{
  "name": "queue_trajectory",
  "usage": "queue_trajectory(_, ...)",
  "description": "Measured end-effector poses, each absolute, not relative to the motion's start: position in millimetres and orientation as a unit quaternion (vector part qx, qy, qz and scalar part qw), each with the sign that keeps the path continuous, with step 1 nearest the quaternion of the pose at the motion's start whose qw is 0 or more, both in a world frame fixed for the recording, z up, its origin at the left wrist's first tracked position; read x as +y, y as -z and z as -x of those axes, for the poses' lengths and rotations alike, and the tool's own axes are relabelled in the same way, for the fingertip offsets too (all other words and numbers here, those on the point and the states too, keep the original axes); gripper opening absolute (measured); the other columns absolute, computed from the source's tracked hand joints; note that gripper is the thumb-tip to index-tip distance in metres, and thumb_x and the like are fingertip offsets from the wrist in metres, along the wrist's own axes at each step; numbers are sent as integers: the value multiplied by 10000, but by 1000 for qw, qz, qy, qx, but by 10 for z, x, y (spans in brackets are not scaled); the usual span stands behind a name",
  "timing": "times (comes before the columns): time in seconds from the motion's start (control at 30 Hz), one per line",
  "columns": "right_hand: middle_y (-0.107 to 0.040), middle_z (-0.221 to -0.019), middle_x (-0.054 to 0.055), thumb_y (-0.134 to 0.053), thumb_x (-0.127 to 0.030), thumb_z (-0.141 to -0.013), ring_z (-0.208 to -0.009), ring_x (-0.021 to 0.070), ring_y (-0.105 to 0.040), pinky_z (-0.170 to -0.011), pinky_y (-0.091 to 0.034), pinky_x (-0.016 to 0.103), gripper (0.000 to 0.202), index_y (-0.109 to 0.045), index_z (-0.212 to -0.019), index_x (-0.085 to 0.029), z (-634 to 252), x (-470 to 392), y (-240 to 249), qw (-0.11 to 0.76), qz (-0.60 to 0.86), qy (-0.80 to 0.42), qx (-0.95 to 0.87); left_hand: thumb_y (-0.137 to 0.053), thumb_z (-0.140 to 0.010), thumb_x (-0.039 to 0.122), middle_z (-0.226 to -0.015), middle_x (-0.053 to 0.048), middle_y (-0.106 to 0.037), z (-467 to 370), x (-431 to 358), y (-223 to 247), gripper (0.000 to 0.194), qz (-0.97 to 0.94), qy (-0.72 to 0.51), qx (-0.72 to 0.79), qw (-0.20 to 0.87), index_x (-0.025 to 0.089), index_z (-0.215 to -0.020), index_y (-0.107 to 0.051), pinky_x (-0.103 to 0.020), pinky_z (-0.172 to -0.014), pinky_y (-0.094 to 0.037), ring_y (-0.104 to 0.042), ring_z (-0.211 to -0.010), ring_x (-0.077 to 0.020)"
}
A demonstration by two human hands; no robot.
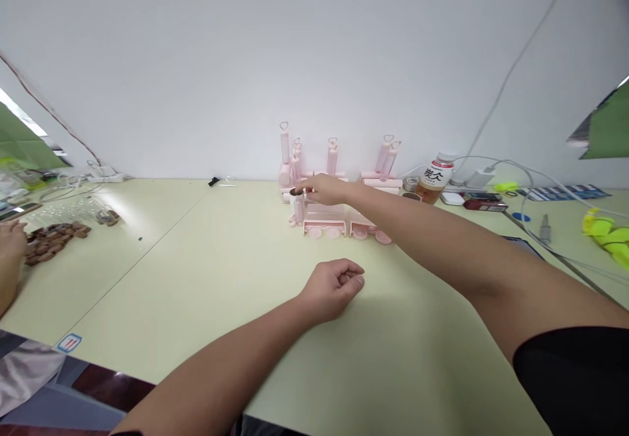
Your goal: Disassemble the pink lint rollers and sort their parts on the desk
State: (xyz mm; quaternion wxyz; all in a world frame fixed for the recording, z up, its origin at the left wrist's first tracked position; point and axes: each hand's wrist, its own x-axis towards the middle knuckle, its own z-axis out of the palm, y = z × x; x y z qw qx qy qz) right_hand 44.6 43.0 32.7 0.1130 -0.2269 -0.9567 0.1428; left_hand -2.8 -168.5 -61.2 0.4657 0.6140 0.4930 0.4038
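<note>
A pink toy train [324, 227] with wheeled cars stands near the wall, and several clear pink tubes with heart-shaped tops rise from it. My right hand [322, 189] reaches over the train's left end. At its fingertips is a small dark brown disc [296, 192], just above a short clear pink tube [297, 210] at the front. Whether the disc touches that tube I cannot tell. My left hand [334, 288] rests on the table in front of the train, its fingers curled in a loose fist with nothing visible in them.
To the right are a labelled drink bottle [435, 177], white cables, small boxes [484, 203] and a yellow-green item [607, 231]. Another person's hand [10, 259] is at far left by a pile of brown pieces [54, 239]. A black clip [213, 181] lies near the wall.
</note>
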Motion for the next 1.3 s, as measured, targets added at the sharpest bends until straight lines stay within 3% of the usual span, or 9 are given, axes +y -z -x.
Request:
queue_trajectory(0.23, -703, -899, 61, -548, -140, -799, -729, 172, -543, -643, -335, 273, 168, -712, -821, -168, -352, 425, -348, 114, 255, -107, -954, -500, -873, 329, -871, -61, -691, 135, -1620, 560, 282, -698, -364, 546, 287, 171, -1015, -686, -297, -662, -459, -580, -698, -169)
queue_trajectory(0.37, -660, -803, 44, -525, -156, -820, -700, 162, -518, -636, -320, 271, 179, -700, -854, -160, -384, 492, -475, 162, 286, -93, -940, -515, -867, 310, -1099, -106, -663, 180, -1558, 558, 299, -744, -300, 569, 178, 174, -1101, -643, -403, -875, -468, -585, -996, -257)
queue_trajectory(0.53, -617, -775, 37, -507, -201, -850, -691, 156, -501, -651, -328, 282, 198, -693, -897, -150, -625, 400, -716, 276, 340, -89, -895, -498, -887, 432, -1468, -148, -438, 216, -1454, 593, 452, -770, -191, 603, 81, 183, -1260, -555, -555, -1037, -339, -370, -1333, -362)
queue_trajectory(0.7, -527, -658, -3, -530, -251, -868, -609, 136, -455, -603, -332, 278, 167, -677, -862, -172, -1127, -185, -739, 391, 366, -130, -834, -403, -901, 588, -1591, -125, -244, 213, -1362, 628, 661, -760, -152, 626, 86, 210, -1443, -391, -630, -1116, -165, -156, -1454, -398)
queue_trajectory(0.8, -538, -722, 15, -563, -299, -871, -641, 152, -484, -610, -364, 294, 158, -682, -857, -195, -1460, -610, -600, 402, 376, -126, -825, -360, -900, 630, -1593, -99, -250, 214, -1347, 625, 708, -762, -146, 622, 105, 243, -1491, -316, -651, -1122, -103, -128, -1460, -407)
queue_trajectory(0.9, -527, -821, 45, -589, -328, -862, -688, 179, -516, -619, -416, 321, 150, -703, -887, -233, -1739, -959, -426, 408, 412, -123, -805, -397, -901, 588, -1526, -109, -385, 211, -1383, 591, 666, -766, -150, 617, 98, 235, -1464, -360, -665, -1103, -125, -229, -1415, -430)
queue_trajectory(1.1, -507, -1229, 100, -575, -336, -876, -999, 251, -594, -781, -507, 392, 141, -670, -850, -235, -2068, -1416, -151, 403, 434, -131, -795, -463, -898, 487, -1451, -114, -480, 189, -1602, 497, 561, -783, -123, 606, 68, 222, -1392, -444, -648, -1101, -138, -337, -1350, -405)
queue_trajectory(1.2, -542, -1233, 99, -556, -326, -895, -1105, 269, -581, -834, -502, 396, 150, -650, -840, -223, -2166, -1499, 11, 412, 428, -123, -795, -468, -907, 434, -1341, -97, -579, 206, -1689, 438, 493, -790, -114, 600, 57, 234, -1358, -467, -613, -1105, -159, -431, -1275, -355)
queue_trajectory(1.3, -570, -1219, 101, -560, -306, -898, -1104, 258, -593, -887, -486, 401, 135, -636, -835, -214, -2236, -1493, 182, 442, 411, -113, -789, -456, -922, 363, -1094, -71, -684, 248, -1692, 382, 339, -796, -119, 590, 63, 232, -1213, -568, -531, -1035, -296, -553, -1074, -291)
